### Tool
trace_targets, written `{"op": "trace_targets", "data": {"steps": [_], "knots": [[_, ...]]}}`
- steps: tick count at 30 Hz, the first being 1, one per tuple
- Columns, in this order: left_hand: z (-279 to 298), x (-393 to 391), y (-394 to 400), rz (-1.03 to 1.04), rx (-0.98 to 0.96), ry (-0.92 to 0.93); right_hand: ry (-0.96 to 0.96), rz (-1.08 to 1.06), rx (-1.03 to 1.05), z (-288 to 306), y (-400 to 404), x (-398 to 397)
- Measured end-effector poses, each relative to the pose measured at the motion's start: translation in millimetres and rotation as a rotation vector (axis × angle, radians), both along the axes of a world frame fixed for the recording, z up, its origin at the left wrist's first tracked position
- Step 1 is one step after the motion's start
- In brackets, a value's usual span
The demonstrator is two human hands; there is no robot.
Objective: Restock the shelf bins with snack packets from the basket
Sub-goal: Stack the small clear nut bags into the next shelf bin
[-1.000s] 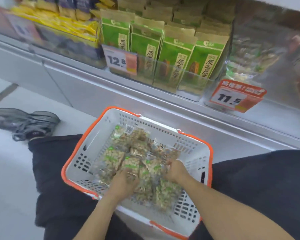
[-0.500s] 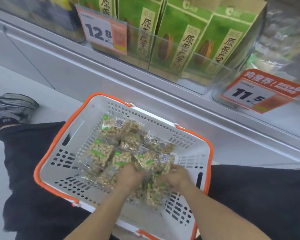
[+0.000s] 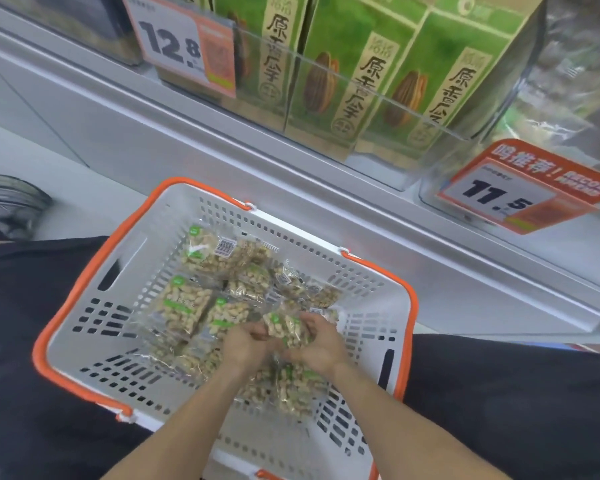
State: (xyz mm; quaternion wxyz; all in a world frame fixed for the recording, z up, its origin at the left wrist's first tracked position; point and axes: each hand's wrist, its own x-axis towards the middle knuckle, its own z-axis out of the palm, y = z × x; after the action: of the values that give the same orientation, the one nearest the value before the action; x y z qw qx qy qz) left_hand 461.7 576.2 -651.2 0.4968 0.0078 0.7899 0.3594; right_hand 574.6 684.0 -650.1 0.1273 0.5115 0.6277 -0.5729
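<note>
Change: hands moved from spread over heap to drawn together at basket centre, one packet raised between them; pick under way, shelving not begun.

- Left hand (image 3: 245,346): grip clenched round peanut packet (image 3: 286,329).
- Right hand (image 3: 317,344): fingers curled on same packet.
- Basket (image 3: 94,327): white perforated plastic, orange rim; at 6 o'clock of shelf bin (image 3: 520,188).
- Remaining packets (image 3: 184,303): clear crinkly film, lumpy, green labels; 10 o'clock of hands.

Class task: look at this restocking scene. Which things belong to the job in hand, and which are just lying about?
Part of the job:
basket
peanut packets
packet in both hands' grip
left hand
right hand
clear shelf bin

Just lying about:
green seed boxes
12.8 price tag
11.5 price tag
shoe
</note>
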Motion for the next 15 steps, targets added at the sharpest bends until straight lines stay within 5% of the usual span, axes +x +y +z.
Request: {"op": "trace_targets", "data": {"steps": [6,15], "knots": [[26,-11,-29,0.121,0.17,0.05,0.104,0.107,-0.074,35,-3,-22],[121,-44,-48,0.146,0.501,0.009,0.361,0.138,0.107,145,6,-49]]}}
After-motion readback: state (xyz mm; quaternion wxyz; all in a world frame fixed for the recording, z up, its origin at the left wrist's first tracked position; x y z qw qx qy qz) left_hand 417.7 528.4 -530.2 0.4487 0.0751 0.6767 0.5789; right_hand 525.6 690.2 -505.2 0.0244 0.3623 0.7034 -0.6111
